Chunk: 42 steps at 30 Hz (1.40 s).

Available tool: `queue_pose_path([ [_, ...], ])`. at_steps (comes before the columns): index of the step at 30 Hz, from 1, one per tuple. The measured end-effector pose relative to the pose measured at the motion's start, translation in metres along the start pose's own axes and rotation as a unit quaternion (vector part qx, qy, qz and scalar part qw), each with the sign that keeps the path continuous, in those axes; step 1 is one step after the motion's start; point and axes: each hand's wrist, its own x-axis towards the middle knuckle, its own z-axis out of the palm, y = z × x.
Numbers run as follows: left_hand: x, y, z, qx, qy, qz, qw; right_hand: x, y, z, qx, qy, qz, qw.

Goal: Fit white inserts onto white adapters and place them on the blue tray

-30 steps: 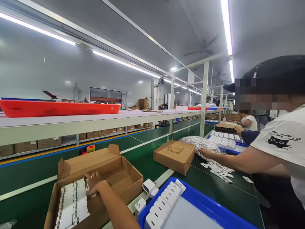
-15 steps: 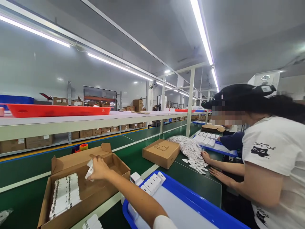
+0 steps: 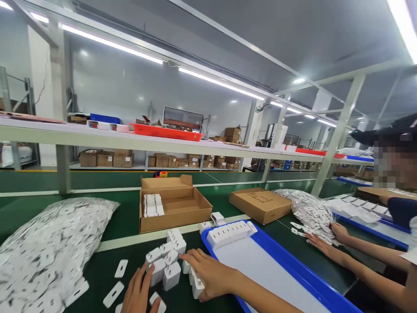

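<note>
My right hand (image 3: 213, 273) curls over a short row of white plastic charger housings (image 3: 197, 284), fingers and thumb closed around them beside the blue tray. My left hand (image 3: 138, 289) is at the bottom, fingers stretched out and apart, its fingertips at the edge of the loose cluster of white housings (image 3: 171, 275). Another small white piece (image 3: 158, 303) lies by its thumb. Slotted flat white plates (image 3: 113, 294) rest on the green surface left of that hand. The blue-rimmed tray (image 3: 276, 248) carries a row of housings (image 3: 230, 233) along its far left edge.
An open cardboard box (image 3: 176, 221) with stacked white pieces stands behind the cluster. A closed carton (image 3: 260, 204) lies farther right. A plastic bag of white plates (image 3: 55, 252) fills the left. A co-worker's hands (image 3: 329, 245) touch another plate pile. A shelf (image 3: 215, 150) spans the back.
The view has swung left. My right hand, earlier over the open box with a white piece, is now back by the tray, gripping housings. My left hand has come into view.
</note>
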Motion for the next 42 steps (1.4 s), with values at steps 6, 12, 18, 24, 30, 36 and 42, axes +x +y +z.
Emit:
queue_pose_path([
  [6,-0.002,0.009,-0.015,-0.009,-0.032,-0.018,0.999,0.041,-0.006,0.036,0.03,0.114,0.08,0.99],
  [12,-0.001,0.014,-0.024,-0.021,-0.002,-0.018,1.0,0.036,-0.019,0.071,0.125,0.251,0.203,0.938],
  [18,-0.006,0.026,-0.038,-0.085,0.0,0.04,0.996,0.019,-0.022,0.067,0.283,0.323,0.239,0.871],
  [24,-0.014,0.045,-0.048,-0.202,-0.022,0.091,0.975,0.023,-0.075,0.054,0.496,0.16,0.197,0.83],
  [30,-0.008,0.04,-0.051,-0.318,0.086,0.052,0.943,0.053,-0.099,0.075,0.402,0.146,0.173,0.887],
  [36,-0.005,0.034,-0.058,-0.333,0.189,0.04,0.923,0.056,-0.088,0.112,0.15,0.163,0.163,0.961],
  [42,-0.008,0.042,-0.054,-0.364,0.154,-0.013,0.919,0.052,-0.074,0.11,0.112,0.114,0.093,0.983],
])
